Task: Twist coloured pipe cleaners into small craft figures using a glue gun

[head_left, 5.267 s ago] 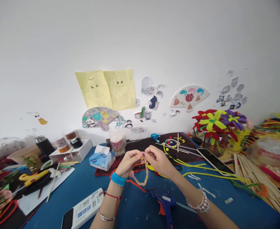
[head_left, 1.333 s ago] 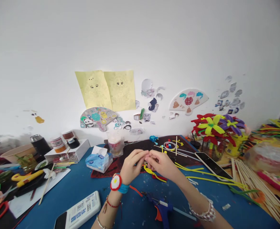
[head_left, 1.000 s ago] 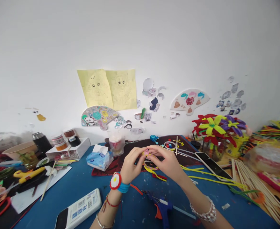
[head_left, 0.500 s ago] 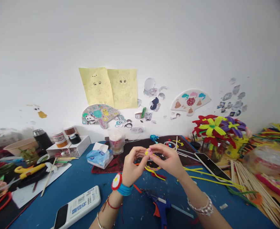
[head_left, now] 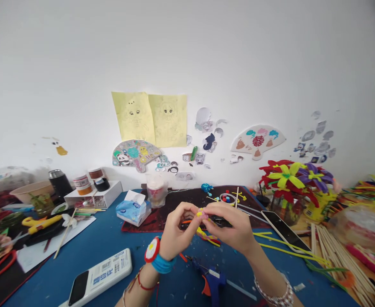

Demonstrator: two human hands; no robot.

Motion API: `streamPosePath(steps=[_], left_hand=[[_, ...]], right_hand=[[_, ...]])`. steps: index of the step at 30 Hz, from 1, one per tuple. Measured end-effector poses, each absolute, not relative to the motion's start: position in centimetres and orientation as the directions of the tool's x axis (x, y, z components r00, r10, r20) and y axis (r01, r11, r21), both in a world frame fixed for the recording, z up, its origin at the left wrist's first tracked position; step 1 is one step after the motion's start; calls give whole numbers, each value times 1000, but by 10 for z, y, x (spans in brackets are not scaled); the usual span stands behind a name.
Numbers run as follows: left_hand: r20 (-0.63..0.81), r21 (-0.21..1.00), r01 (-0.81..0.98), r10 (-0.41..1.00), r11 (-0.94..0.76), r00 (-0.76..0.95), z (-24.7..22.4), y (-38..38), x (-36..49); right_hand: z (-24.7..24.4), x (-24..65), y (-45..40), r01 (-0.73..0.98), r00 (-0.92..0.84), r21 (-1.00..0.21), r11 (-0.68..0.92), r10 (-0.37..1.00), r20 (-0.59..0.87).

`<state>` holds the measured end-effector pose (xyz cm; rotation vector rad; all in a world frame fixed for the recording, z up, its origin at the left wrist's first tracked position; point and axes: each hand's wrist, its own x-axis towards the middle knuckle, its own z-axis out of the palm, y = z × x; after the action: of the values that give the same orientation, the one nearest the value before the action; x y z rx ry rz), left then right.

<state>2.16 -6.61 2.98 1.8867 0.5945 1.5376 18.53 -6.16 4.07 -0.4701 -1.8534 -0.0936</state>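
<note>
Between the fingertips of both hands is a small pink and yellow piece [head_left: 202, 213], partly covered by the fingers. My left hand [head_left: 180, 228] pinches it from the left, and my right hand [head_left: 230, 226] holds its right side. Below and behind the fingers, a yellow and red fuzzy strip [head_left: 210, 238] lies on the table. A blue glue gun [head_left: 214, 279] with an orange trigger rests just below the hands, a clear glue stick poking out of it.
A white phone-like device [head_left: 102, 275] lies front left, with a tissue pack [head_left: 133, 210] behind it. On the right are yellow fuzzy stems [head_left: 289, 249], a phone [head_left: 285, 230], wooden sticks [head_left: 344, 260] and fuzzy flowers [head_left: 286, 175]. A dark mat [head_left: 174, 200] lies behind the hands.
Both hands have shifted slightly down in the view with the pink and yellow piece between them. The piece now shows its yellow part more toward the top. The camera view has tilted a little.
</note>
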Motion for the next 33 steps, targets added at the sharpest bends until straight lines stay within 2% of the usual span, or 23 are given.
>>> streamPosePath(steps=[6, 10, 11, 13, 15, 17, 19, 24, 27, 30, 33], left_hand=[[771, 604, 126, 617, -787, 158, 34, -76, 20], [837, 463, 189, 497, -866, 229, 35, -81, 22], [837, 458, 177, 490, -871, 244, 35, -82, 23], [801, 548, 113, 559, -829, 216, 36, -83, 25], [701, 703, 2, 694, -711, 160, 38, -82, 25], [590, 807, -105, 794, -581, 146, 40, -79, 25], [529, 847, -163, 834, -506, 159, 41, -76, 23], [467, 867, -265, 874, -422, 136, 43, -70, 18], [437, 863, -347, 888, -369, 144, 44, -69, 16], [449, 859, -350, 879, -374, 162, 46, -70, 17], [468, 857, -332, 865, -394, 183, 47, -72, 17]], right_hand=[[42, 187, -70, 352, -282, -131, 927, 238, 929], [44, 188, -74, 362, -253, -116, 925, 218, 943], [45, 189, -75, 362, -250, -115, 925, 215, 944], [47, 189, -77, 368, -260, -104, 924, 210, 943], [48, 187, -78, 378, -294, -80, 922, 201, 934], [49, 185, -78, 370, -336, -74, 926, 207, 919], [49, 183, -78, 346, -363, -126, 930, 256, 896], [48, 185, -75, 359, -307, -461, 811, 569, 762], [45, 189, -74, 335, -259, -607, 721, 690, 676], [44, 190, -74, 272, -236, -691, 670, 742, 627], [45, 188, -76, 202, -277, -702, 683, 727, 628]])
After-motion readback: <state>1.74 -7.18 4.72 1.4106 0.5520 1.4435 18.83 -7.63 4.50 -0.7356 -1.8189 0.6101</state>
